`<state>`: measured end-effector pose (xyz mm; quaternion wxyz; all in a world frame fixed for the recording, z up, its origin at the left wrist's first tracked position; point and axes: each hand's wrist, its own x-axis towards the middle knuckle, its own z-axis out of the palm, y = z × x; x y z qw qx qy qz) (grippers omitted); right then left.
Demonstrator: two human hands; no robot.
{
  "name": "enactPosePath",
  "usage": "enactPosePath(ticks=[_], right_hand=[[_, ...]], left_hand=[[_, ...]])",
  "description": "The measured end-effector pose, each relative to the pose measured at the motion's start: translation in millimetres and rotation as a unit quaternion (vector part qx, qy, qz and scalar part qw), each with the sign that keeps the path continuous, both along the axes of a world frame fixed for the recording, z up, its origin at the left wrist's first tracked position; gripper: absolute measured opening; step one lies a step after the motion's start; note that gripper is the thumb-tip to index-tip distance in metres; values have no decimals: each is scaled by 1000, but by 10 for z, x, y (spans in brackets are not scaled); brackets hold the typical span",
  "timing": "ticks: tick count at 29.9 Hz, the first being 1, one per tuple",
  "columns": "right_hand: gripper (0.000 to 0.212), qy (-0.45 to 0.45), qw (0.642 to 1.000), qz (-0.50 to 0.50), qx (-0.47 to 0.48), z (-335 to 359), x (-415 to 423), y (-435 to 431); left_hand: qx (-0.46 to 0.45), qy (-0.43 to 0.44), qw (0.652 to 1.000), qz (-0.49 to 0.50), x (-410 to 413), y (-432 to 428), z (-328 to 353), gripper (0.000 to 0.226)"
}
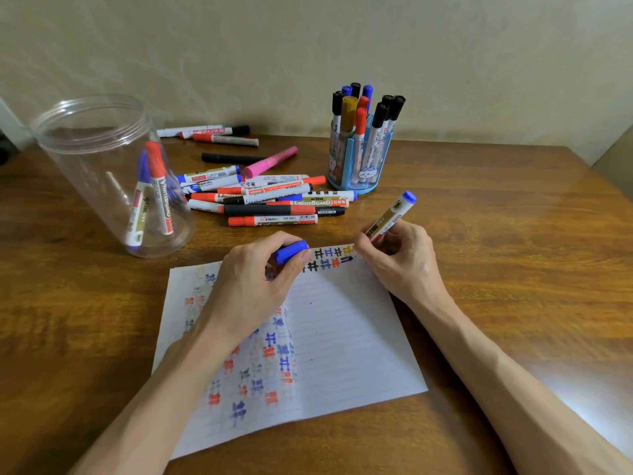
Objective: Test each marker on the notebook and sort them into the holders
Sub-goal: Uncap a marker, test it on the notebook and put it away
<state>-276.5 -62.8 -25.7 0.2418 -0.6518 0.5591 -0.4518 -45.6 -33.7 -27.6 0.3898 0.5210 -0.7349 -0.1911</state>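
One marker (390, 217) between right fingers (363, 244)

We log this as a home room: a wooden table (513, 241) set against a plain cream wall (308, 46), a cartoon-printed holder (359, 166) near its far edge, a clear jar (68, 138) near its left edge.

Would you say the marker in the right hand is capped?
Uncapped: the marker shows a bare tip on the notebook, and the left hand holds a blue cap.
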Motion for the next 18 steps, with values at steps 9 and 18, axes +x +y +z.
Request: enactPosePath(ticks=[9, 18], right_hand=[[13, -35, 999, 19, 19, 3, 11, -5], [20, 3, 999, 14, 40, 3, 14, -6]], left_hand=[[-4, 0, 1000, -4, 5, 2, 2, 33], [-4, 0, 1000, -4, -1, 2, 6, 33]])
